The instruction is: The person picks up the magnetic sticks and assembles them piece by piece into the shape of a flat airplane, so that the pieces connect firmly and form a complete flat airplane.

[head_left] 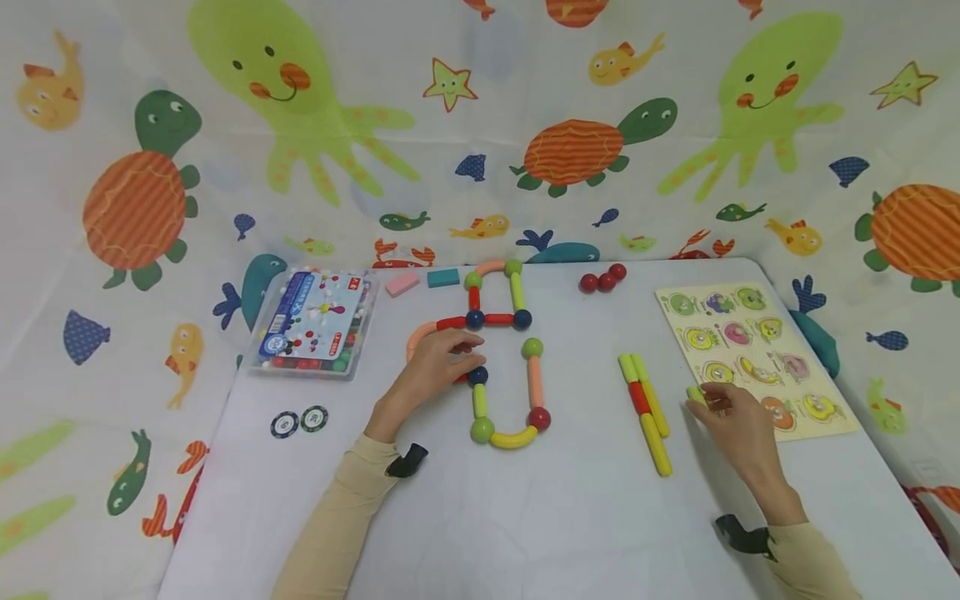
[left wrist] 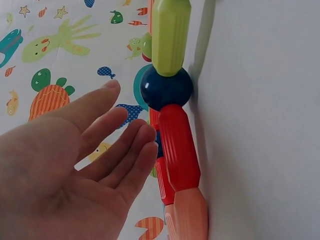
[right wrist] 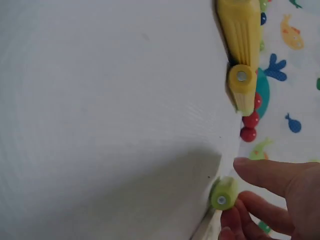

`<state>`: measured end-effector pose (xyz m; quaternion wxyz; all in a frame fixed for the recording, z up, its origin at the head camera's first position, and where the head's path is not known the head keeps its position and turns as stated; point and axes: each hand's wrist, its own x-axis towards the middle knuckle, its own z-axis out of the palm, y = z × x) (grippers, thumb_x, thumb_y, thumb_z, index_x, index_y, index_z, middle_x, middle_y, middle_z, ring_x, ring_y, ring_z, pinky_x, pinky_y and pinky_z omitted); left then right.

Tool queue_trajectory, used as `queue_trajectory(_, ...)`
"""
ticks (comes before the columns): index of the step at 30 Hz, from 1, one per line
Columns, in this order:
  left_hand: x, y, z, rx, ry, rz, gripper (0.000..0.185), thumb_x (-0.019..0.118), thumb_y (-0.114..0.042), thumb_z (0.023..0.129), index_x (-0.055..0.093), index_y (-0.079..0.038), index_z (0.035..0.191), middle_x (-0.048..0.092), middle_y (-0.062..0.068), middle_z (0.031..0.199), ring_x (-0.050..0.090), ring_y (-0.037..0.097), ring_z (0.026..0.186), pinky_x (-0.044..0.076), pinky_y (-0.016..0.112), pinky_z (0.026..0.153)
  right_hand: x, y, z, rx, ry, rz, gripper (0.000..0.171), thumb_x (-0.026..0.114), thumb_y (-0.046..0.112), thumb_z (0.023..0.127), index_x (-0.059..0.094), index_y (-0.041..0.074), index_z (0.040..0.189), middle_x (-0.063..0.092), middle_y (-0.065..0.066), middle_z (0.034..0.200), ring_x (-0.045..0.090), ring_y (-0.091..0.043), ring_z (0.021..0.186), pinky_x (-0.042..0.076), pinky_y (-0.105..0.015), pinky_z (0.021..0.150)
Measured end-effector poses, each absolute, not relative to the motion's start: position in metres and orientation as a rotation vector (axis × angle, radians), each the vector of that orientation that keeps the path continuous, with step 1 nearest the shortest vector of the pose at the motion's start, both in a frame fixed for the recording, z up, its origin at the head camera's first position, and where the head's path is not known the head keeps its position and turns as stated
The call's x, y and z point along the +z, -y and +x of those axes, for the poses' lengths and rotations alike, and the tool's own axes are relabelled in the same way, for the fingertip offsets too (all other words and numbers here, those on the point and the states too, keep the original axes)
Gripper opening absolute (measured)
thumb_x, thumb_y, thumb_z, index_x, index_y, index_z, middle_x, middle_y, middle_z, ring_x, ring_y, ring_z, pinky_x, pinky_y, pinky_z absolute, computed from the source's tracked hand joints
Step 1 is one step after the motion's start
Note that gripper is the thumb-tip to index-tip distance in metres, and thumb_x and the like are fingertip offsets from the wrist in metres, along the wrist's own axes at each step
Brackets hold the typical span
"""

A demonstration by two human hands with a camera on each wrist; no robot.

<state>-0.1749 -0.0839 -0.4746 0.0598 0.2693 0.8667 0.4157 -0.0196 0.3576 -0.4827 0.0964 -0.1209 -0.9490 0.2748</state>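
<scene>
A framework of magnetic rods and balls lies on the table. My left hand [head_left: 432, 367] hovers over its left side, covering part of it. In the left wrist view that hand [left wrist: 100, 155] holds nothing; its fingertips are beside a red rod [left wrist: 180, 145], which joins a dark blue ball [left wrist: 166, 87] and a peach curved piece [left wrist: 192, 210]. On the right, my other hand [head_left: 738, 425] is at a short light green rod [head_left: 696, 394] by the picture board. The right wrist view shows fingertips against this green rod [right wrist: 224, 194], with the thumb [right wrist: 260, 170] apart from it.
Loose yellow, green and red rods [head_left: 647, 412] lie left of my right hand. The fruit picture board [head_left: 757, 358] is at the right, three red balls [head_left: 607, 279] at the back. A clear box [head_left: 311, 323], two chips [head_left: 300, 422] and pink and teal blocks [head_left: 442, 278] are leftward.
</scene>
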Motion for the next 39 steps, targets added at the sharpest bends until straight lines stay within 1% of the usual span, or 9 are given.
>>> queue_trajectory(6,-0.475,0.085,-0.175,1.222,-2.56,0.766,0.042,0.077,-0.029,0.091,0.069,-0.01,0.128,0.071,0.007,0.121,0.065,0.022,0.11,0.055,0.04,0.099,-0.49,-0.358,-0.02,0.755,2.82,-0.376,0.035,0.077,0.012,0.09,0.066,-0.006,0.117,0.068,-0.025,0.104,0.063,-0.034,0.09,0.039,-0.01,0.064)
queue_trajectory(13,-0.477,0.085,-0.174,1.171,-2.505,0.795,0.041,0.078,-0.026,0.09,0.069,-0.01,0.127,0.071,0.007,0.117,0.064,0.021,0.107,0.055,0.038,0.098,-0.492,-0.357,-0.021,0.753,2.833,-0.396,0.035,0.074,0.012,0.092,0.065,-0.006,0.121,0.066,-0.024,0.106,0.058,-0.031,0.089,0.037,-0.008,0.065)
queue_trajectory(17,-0.478,0.085,-0.175,1.163,-2.483,0.818,0.042,0.079,-0.024,0.089,0.069,-0.009,0.127,0.071,0.006,0.116,0.065,0.02,0.105,0.055,0.037,0.097,-0.488,-0.353,-0.028,0.776,2.77,-0.36,0.032,0.07,0.012,0.093,0.066,-0.003,0.122,0.067,-0.022,0.108,0.059,-0.029,0.092,0.038,-0.009,0.065)
queue_trajectory(19,-0.479,0.085,-0.175,1.155,-2.477,0.819,0.042,0.079,-0.024,0.089,0.069,-0.009,0.128,0.071,0.004,0.116,0.064,0.019,0.104,0.055,0.036,0.096,-0.483,-0.347,-0.034,0.798,2.712,-0.316,0.031,0.069,0.012,0.093,0.068,0.0,0.122,0.069,-0.019,0.11,0.06,-0.024,0.094,0.039,-0.008,0.068)
queue_trajectory(25,-0.48,0.086,-0.174,1.123,-2.468,0.817,0.041,0.078,-0.022,0.09,0.069,-0.01,0.128,0.072,0.002,0.114,0.063,0.016,0.101,0.055,0.035,0.095,-0.456,-0.312,-0.065,1.013,2.559,-0.059,0.032,0.071,0.015,0.095,0.068,0.01,0.127,0.069,-0.01,0.119,0.055,0.001,0.098,0.041,-0.003,0.084)
queue_trajectory(28,-0.481,0.087,-0.173,1.118,-2.461,0.803,0.04,0.078,-0.022,0.091,0.069,-0.01,0.128,0.072,0.002,0.115,0.063,0.016,0.102,0.054,0.035,0.096,-0.44,-0.283,-0.081,1.144,2.539,0.111,0.034,0.07,0.014,0.096,0.067,0.014,0.13,0.067,-0.006,0.124,0.055,0.004,0.102,0.042,-0.004,0.089)
queue_trajectory(32,-0.48,0.087,-0.174,1.113,-2.456,0.783,0.04,0.078,-0.023,0.091,0.069,-0.011,0.128,0.072,0.001,0.117,0.063,0.016,0.104,0.054,0.036,0.097,-0.431,-0.242,-0.106,1.249,2.531,0.34,0.037,0.071,0.011,0.095,0.066,0.015,0.131,0.067,-0.003,0.126,0.059,-0.003,0.107,0.046,-0.011,0.096)
queue_trajectory(37,-0.479,0.086,-0.176,1.085,-2.477,0.792,0.041,0.078,-0.024,0.091,0.069,-0.011,0.128,0.072,0.001,0.117,0.063,0.017,0.105,0.053,0.036,0.097,-0.443,-0.2,-0.132,1.29,2.612,0.604,0.038,0.074,0.011,0.093,0.067,0.018,0.13,0.069,0.001,0.123,0.064,-0.011,0.109,0.055,-0.038,0.098)
queue_trajectory(39,-0.48,0.085,-0.176,1.08,-2.48,0.796,0.04,0.078,-0.025,0.091,0.07,-0.01,0.128,0.073,0.001,0.117,0.063,0.017,0.104,0.053,0.036,0.097,-0.452,-0.186,-0.138,1.276,2.665,0.702,0.038,0.074,0.009,0.092,0.068,0.016,0.129,0.07,0.001,0.12,0.065,-0.014,0.109,0.056,-0.043,0.096)
